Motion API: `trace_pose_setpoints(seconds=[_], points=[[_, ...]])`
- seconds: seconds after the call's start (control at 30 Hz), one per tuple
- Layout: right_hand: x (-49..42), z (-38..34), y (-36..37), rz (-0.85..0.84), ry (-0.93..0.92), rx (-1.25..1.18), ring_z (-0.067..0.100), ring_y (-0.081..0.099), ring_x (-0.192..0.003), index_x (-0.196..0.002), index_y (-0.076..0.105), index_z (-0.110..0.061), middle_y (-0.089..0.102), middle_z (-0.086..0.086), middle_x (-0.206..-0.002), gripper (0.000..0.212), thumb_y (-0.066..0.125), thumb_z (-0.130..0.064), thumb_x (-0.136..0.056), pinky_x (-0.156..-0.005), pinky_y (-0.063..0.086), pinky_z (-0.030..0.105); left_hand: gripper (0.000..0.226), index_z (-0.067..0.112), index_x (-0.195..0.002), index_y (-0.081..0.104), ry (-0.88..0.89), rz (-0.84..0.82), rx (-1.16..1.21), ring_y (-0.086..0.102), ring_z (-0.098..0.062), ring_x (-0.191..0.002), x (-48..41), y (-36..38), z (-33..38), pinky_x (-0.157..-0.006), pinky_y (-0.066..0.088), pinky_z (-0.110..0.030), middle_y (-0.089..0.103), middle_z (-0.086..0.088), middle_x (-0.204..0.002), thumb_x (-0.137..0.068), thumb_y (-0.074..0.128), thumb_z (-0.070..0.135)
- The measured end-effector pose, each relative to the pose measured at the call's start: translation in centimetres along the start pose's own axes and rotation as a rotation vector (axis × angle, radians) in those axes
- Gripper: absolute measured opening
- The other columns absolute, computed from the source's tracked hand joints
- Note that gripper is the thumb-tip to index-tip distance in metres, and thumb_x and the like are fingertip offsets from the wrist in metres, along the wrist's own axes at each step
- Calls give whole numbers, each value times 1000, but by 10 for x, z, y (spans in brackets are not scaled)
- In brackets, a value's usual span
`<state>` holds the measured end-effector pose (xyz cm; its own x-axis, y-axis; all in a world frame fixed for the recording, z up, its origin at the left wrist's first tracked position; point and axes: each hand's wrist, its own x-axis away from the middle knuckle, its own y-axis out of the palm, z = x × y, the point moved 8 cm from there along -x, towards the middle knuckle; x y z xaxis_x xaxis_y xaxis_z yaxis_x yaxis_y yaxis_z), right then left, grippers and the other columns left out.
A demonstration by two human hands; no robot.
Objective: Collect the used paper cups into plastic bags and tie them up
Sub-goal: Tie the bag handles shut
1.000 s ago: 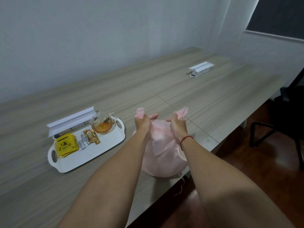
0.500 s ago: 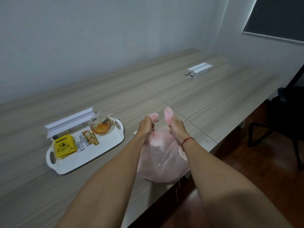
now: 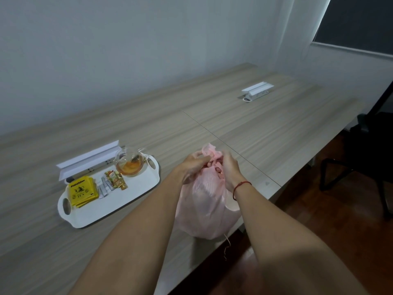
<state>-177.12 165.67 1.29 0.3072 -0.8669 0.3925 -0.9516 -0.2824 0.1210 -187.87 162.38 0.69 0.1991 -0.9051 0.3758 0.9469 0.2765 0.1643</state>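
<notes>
Tying: judged to be the step in hand. Both hands meet over the gathered neck of the bag, and no closed knot shows.
Left hand (image 3: 194, 167): fingers curled, pinching the twisted pink film at the bag's top from nine o'clock.
Right hand (image 3: 228, 169): fingers curled round the neck from three o'clock; a red cord (image 3: 242, 185) circles the wrist.
Handles (image 3: 209, 151): bunched, sticking up at twelve o'clock above the knuckles. The fingers hide whether they are crossed or looped.
Plastic bag (image 3: 206, 209): full and rounded, standing on the table (image 3: 265, 128) at its near edge, its belly bulging past the edge toward five o'clock.
Paper cups: not to be made out through the film; likely inside.
Risk, slip: the thin handles could slide out of the pinch under a pull, leaving a slack knot that opens.
Risk, tear: a hard tug on stretched film may split the neck.
Risk, fall: pulling toward six o'clock could tip the bag off the edge.
Risk, spill: the tray (image 3: 136, 192) at nine o'clock of the bag carries a glass teapot (image 3: 128, 165) of amber liquid, near the left forearm. A wide elbow swing might knock it.
Thread (image 3: 226, 245): a loose strand hangs below the bag at six o'clock and might snag.
</notes>
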Motion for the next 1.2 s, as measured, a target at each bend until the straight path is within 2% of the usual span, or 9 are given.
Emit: trace_pose_setpoints(seconds=[0.13, 0.37, 0.53, 0.67, 0.83, 0.9, 1.0, 1.1, 1.2], points=[[0, -3, 8, -56, -17, 73, 14, 52, -49, -69, 66, -13, 60, 4, -59, 53, 59, -65, -76, -53, 42, 24, 16, 9, -80, 60, 2, 75, 6, 61, -18, -59, 0, -5, -3, -63, 54, -29, 61, -6, -65, -95, 55, 9], [0, -15, 7, 56, -294, 216, 4, 33, -42, -51, 44, -17, 38, -5, -51, 48, 48, -29, -97, -47, 30, 22, 20, 7, -112, 60, 52, 141, 178, 56, -8, -45, 0, -11, 0, -47, 51, -20, 60, -3, -65, -99, 52, 19], [0, -17, -1, 146, -314, 262, 9, 50, -50, -56, 54, -17, 54, -2, -55, 44, 45, -29, -98, -54, 40, 24, 17, 8, -108, 57, 84, 85, 145, 59, -5, -42, 8, -10, 12, -41, 46, -16, 64, -7, -69, -103, 41, 10], [-1, -16, -5, 190, -306, 309, 11, 52, -53, -59, 54, -16, 55, 1, -56, 44, 42, -30, -99, -54, 41, 24, 13, 10, -101, 65, 63, -106, 0, 70, -12, -82, 10, -8, 15, -72, 57, -27, 71, -8, -94, -97, 55, 16], [-9, -10, -4, 181, -269, 263, 14, 43, -51, -52, 46, -17, 48, 0, -54, 49, 41, -30, -99, -56, 37, 27, 48, 15, -124, 66, -42, -222, -307, 62, -20, -117, 12, -10, 11, -104, 45, -32, 66, -6, -126, -84, 64, 43], [-8, -13, -5, 166, -256, 235, 10, 39, -47, -51, 43, -17, 46, -1, -53, 50, 41, -27, -100, -48, 30, 23, 47, 8, -112, 70, -99, -215, -273, 65, -23, -103, 10, -10, 7, -101, 46, -36, 69, -11, -115, -86, 59, 46], [-6, -17, -3, 137, -275, 243, 6, 41, -42, -50, 44, -16, 45, -3, -51, 52, 39, -23, -101, -46, 30, 21, 25, 9, -86, 68, -113, -147, -273, 62, -16, -69, 13, -14, 7, -74, 51, -27, 68, -7, -83, -92, 55, 30], [-7, -15, 3, 80, -268, 275, 9, 41, -48, -57, 47, -13, 46, -2, -55, 47, 39, -26, -101, -46, 33, 20, 4, 8, -80, 74, 7, -58, -323, 67, -20, -73, 12, -23, 11, -72, 54, -28, 72, -8, -79, -78, 75, 12], [-8, -19, 6, 56, -329, 320, 11, 35, -53, -62, 41, -11, 37, -1, -58, 40, 39, -25, -100, -50, 30, 24, 36, 16, -90, 63, 31, 112, -308, 64, -24, -70, 7, -35, 11, -70, 55, -33, 70, -13, -85, -63, 86, 9]])
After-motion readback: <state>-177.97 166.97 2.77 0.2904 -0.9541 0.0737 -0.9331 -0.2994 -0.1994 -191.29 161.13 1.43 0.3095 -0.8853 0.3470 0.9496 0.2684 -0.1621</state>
